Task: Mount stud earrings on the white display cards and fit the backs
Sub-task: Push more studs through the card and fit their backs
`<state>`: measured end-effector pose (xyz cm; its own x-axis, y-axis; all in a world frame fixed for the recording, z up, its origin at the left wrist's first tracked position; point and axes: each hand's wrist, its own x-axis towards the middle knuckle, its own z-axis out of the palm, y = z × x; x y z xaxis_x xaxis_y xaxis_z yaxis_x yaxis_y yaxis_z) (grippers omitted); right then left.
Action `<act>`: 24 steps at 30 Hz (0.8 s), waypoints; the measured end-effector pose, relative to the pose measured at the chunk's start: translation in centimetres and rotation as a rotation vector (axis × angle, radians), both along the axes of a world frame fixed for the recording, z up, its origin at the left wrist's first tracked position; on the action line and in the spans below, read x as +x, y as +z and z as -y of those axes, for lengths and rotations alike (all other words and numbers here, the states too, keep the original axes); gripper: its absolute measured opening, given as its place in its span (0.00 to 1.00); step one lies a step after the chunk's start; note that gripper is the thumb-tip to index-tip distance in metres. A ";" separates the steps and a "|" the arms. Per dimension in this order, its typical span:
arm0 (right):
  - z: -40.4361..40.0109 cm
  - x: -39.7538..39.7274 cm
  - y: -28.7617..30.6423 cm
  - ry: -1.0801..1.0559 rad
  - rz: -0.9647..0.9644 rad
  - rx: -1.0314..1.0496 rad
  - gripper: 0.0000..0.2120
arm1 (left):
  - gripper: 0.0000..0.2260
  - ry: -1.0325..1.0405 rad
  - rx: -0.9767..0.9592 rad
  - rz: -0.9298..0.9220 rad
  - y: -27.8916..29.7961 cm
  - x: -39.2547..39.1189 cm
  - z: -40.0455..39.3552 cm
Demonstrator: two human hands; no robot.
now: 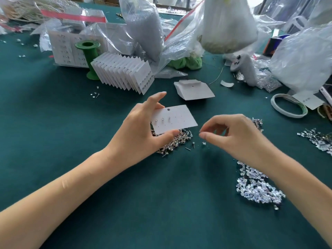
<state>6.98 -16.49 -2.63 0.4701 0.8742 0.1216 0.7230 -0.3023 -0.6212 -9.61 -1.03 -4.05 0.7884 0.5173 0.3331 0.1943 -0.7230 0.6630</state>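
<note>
**Item: white display card, part-mounted, held above the stud pile**

The white display card [177, 118] was held off the green cloth table [53, 123], tilted, with its hanging hole uppermost. It was gripped at its left edge by the left hand [143, 130], thumb under the lower corner and fingers at the upper corner. Three stud earrings [162, 120] were seen seated in a row on its left part; small unfilled holes were visible to their right. Whether backs had been fitted could not be told.

The card was judged thin, light and fairly stiff, liable to crease if squeezed mid-face; an edge hold, as shown, was judged suitable.

The right hand [239, 137] was held just right of the card, thumb and forefinger brought together in a pinch. What was pinched, if anything, was too small to make out.

A loose stud pile [174, 142] lay directly beneath the card. The studs were judged tiny, hard, slippery and sharp-posted, best taken by the head.

A heap of clear backs [256, 186] lay under the right forearm. They were judged light and easily scattered.

Farther off were recorded: a fanned stack of filled cards [124, 72], blank cards [194, 90], a green spool [88, 56], a tape roll [289, 108] and plastic bags [143, 27].
</note>
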 end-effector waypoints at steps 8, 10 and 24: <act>-0.1 -1.0 -1.1 0.083 0.069 -0.050 0.05 | 0.37 -0.001 0.001 -0.041 -0.6 0.0 0.0; -0.1 -1.1 -1.0 0.104 0.074 -0.045 0.05 | 0.37 -0.003 0.009 -0.047 -0.5 0.0 0.1; -0.1 -0.9 1.5 0.050 0.114 0.302 0.05 | 0.37 -0.099 0.008 -0.043 0.0 -0.3 1.6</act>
